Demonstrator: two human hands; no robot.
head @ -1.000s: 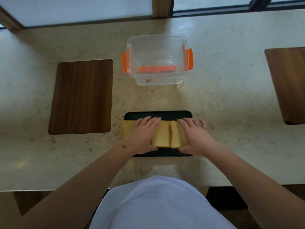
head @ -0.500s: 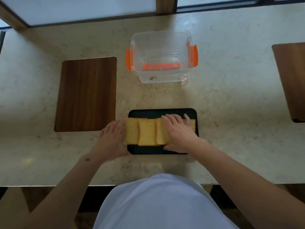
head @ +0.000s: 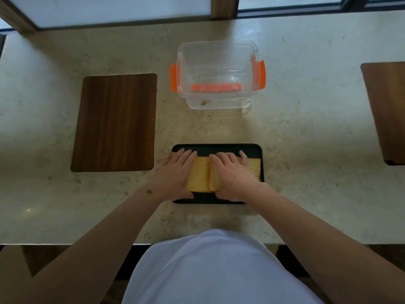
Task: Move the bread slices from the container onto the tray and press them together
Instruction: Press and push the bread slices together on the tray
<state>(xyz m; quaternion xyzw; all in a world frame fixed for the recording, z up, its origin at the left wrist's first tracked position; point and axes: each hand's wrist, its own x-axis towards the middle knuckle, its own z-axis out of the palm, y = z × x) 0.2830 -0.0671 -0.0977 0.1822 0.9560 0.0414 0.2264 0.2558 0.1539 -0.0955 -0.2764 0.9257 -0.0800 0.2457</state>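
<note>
Your left hand point(head: 175, 175) lies flat, palm down, at the left end of the row of yellow-brown square bread slices point(head: 200, 177), its fingers extended and close together, resting against the leftmost slice without closing around it. Your right hand point(head: 234, 175) lies flat on top of the slices further right, fingers extended and slightly spread, the thumb at the near edge; it grips nothing.

The slices lie on the black rectangular tray with rounded corners point(head: 219, 148). Two are visible between your hands, their edges touching along a vertical seam. Another slice edge shows beyond your right hand at the tray's right end. Whether that slice touches its neighbour cannot be determined, since the hand covers the join.

The clear plastic rectangular container with orange side latches point(head: 218, 75) stands beyond the tray, well apart from it. Only a small crumb-like fragment shows near its front wall. An orange strip is visible through the front wall.

All items rest on the beige speckled stone countertop point(head: 306, 128). A dark wooden rectangular inlay panel point(head: 115, 122) sits to the left of the tray; a second similar panel point(head: 386, 110) appears at the right edge of view.
</note>
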